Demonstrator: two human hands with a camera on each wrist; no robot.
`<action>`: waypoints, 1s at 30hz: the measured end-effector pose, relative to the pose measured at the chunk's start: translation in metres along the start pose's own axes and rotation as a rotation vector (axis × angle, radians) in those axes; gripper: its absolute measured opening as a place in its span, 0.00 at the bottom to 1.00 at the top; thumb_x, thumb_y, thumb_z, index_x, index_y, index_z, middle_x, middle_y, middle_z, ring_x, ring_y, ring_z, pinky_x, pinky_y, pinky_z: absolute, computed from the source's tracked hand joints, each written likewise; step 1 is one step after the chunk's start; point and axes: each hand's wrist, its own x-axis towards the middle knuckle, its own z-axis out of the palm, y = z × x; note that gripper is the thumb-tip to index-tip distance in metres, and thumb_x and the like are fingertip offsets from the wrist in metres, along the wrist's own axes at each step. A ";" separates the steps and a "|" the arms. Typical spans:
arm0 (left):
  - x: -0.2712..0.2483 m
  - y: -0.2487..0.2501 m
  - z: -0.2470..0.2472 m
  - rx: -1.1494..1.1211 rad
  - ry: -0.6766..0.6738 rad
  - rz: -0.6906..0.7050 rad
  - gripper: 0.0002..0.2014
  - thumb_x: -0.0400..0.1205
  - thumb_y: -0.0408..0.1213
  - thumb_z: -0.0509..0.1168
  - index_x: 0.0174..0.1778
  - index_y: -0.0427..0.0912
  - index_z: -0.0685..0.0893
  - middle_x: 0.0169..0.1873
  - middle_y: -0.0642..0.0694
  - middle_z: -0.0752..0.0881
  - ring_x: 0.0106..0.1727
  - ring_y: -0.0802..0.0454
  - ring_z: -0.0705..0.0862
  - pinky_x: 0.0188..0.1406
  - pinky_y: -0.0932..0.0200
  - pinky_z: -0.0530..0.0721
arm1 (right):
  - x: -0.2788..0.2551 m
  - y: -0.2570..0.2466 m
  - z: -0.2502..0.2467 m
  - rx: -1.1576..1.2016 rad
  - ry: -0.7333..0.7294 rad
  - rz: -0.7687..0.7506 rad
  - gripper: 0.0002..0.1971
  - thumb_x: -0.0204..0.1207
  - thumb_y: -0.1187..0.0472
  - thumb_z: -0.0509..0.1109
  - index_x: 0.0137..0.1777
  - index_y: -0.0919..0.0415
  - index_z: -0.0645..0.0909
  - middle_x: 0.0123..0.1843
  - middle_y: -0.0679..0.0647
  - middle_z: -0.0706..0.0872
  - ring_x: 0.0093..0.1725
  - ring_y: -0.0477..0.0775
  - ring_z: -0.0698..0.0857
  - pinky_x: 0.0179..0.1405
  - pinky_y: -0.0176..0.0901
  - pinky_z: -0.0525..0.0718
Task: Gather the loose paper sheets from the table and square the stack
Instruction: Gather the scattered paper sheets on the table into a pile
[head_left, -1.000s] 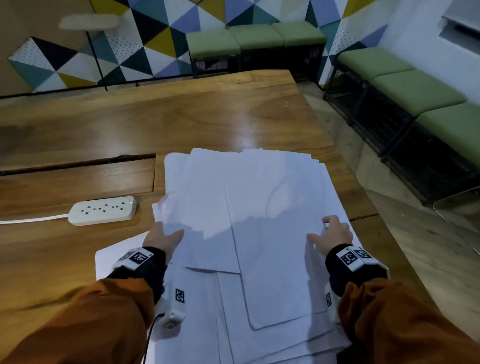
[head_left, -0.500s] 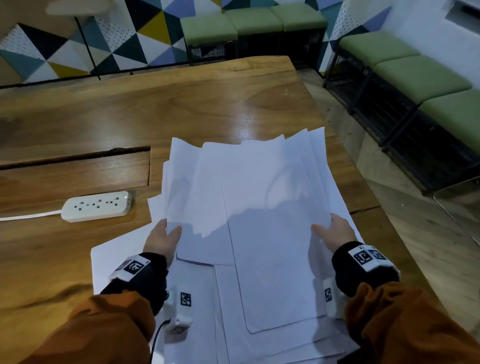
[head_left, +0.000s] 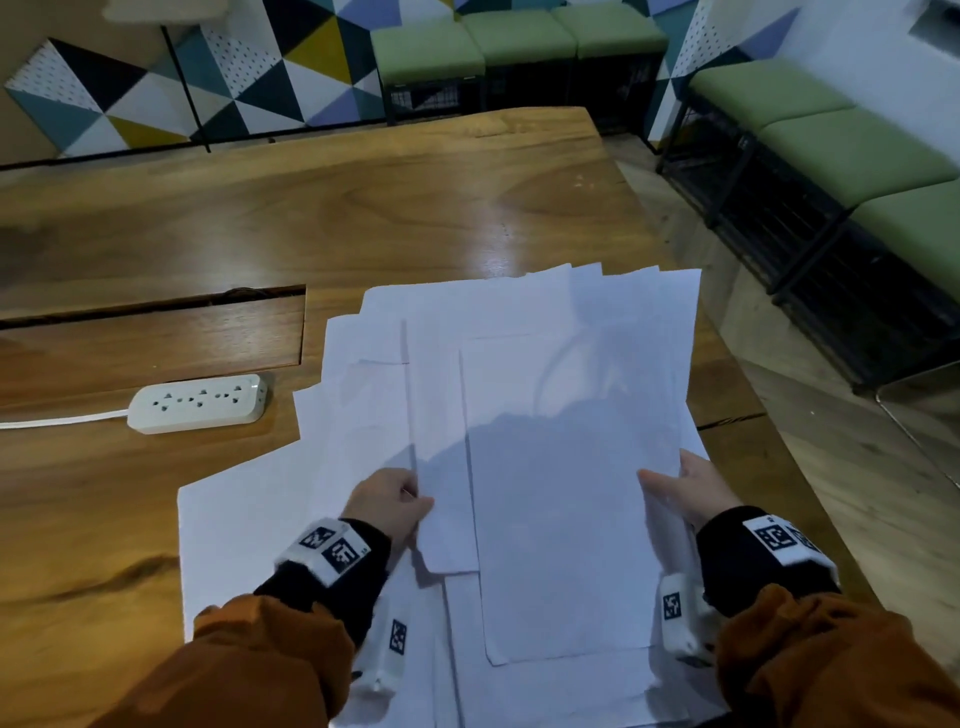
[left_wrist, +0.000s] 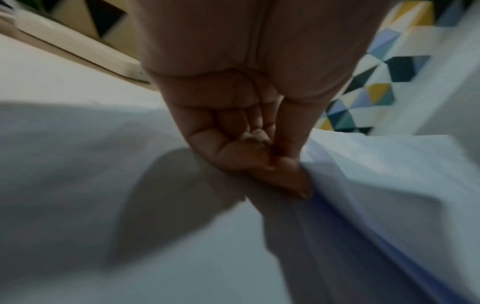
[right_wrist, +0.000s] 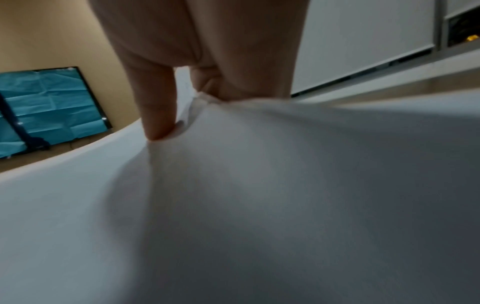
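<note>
Power strip (head_left: 197, 402): lies left of the papers on the table (head_left: 156, 218), apart from them.
Left hand (head_left: 389, 501): pinches the left edge of the paper sheets (head_left: 545, 415), thumb on top.
Paper sheets: a fanned bundle between both hands, long axis running away from the person (edges uneven, more sheets lying underneath).
Right hand (head_left: 688, 486): grips the right edge, thumb on top.
Next move: likely both hands pressing inward, equally near.
</note>
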 end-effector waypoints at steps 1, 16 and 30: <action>-0.005 0.000 0.007 -0.053 -0.068 0.007 0.14 0.77 0.32 0.66 0.25 0.46 0.74 0.26 0.46 0.80 0.23 0.60 0.83 0.24 0.66 0.77 | 0.000 0.002 -0.001 0.016 -0.029 0.010 0.15 0.72 0.69 0.70 0.59 0.62 0.77 0.59 0.62 0.85 0.57 0.62 0.83 0.64 0.56 0.78; 0.009 0.006 0.000 -0.452 0.197 -0.105 0.32 0.81 0.43 0.59 0.79 0.39 0.55 0.76 0.33 0.66 0.76 0.36 0.66 0.76 0.45 0.65 | -0.006 0.000 0.013 0.061 -0.148 0.003 0.22 0.65 0.70 0.76 0.60 0.68 0.78 0.49 0.58 0.88 0.49 0.59 0.86 0.46 0.47 0.82; -0.008 0.010 -0.017 -0.750 -0.017 -0.198 0.34 0.77 0.43 0.67 0.74 0.30 0.62 0.62 0.43 0.77 0.67 0.39 0.75 0.62 0.50 0.72 | -0.030 0.006 0.019 0.431 -0.321 0.020 0.15 0.56 0.70 0.81 0.43 0.68 0.85 0.32 0.57 0.92 0.35 0.51 0.91 0.31 0.33 0.86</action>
